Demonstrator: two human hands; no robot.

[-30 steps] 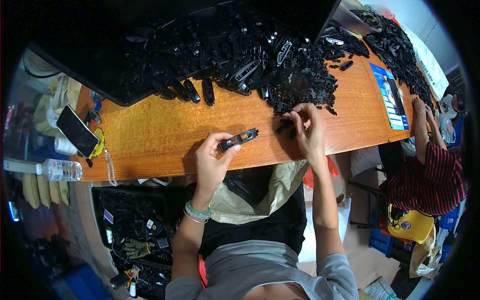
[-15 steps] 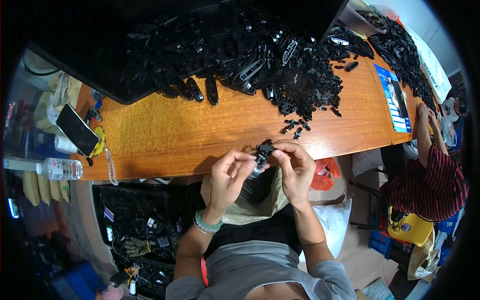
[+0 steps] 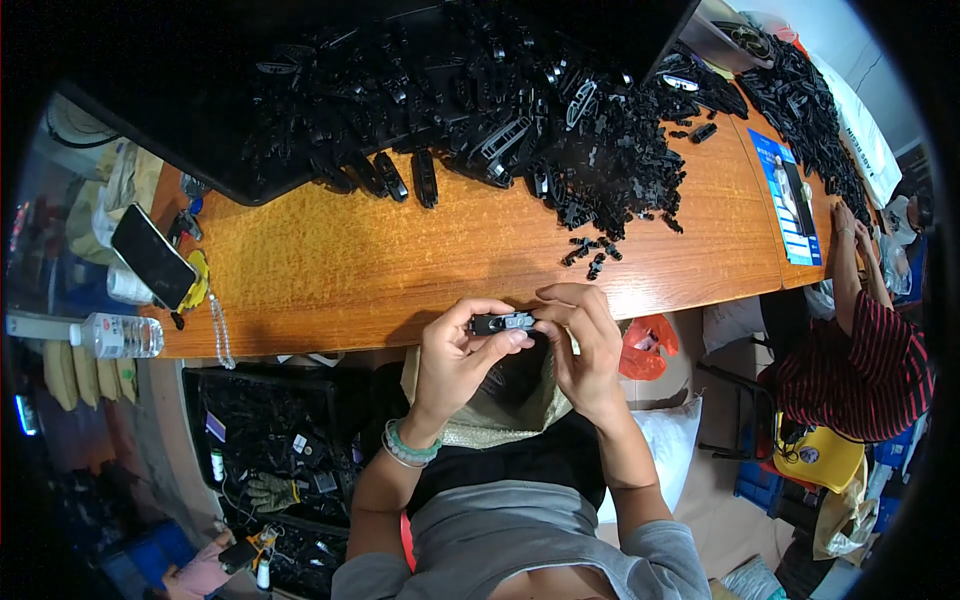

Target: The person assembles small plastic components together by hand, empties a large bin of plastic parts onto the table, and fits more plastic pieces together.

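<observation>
Over the table's front edge, I hold a small, long black plastic part with a grey insert (image 3: 507, 322) lying level between my hands. My left hand (image 3: 457, 352) pinches its left end between thumb and fingers. At the other end, my right hand (image 3: 587, 350) has its thumb and fingertips closed on the part; the fingers partly cover that end. Beneath my hands, an open woven sack (image 3: 555, 400) in my lap holds dark pieces. Beyond them on the wooden table (image 3: 330, 265) lie a few loose black clips (image 3: 592, 252) and a large heap of small black parts (image 3: 625, 185).
A black tray (image 3: 225, 190) of black housings covers the table's back. On the left are a phone (image 3: 155, 256) and a water bottle (image 3: 117, 336). A bin of parts (image 3: 285, 430) stands below. At right, a person in a striped shirt (image 3: 850, 385) sits by a blue sheet (image 3: 770, 165).
The part has turned from upright and tilted to level, its grey insert now showing. My right hand has moved slightly closer to it. A person in pink has come further into view lower left.
</observation>
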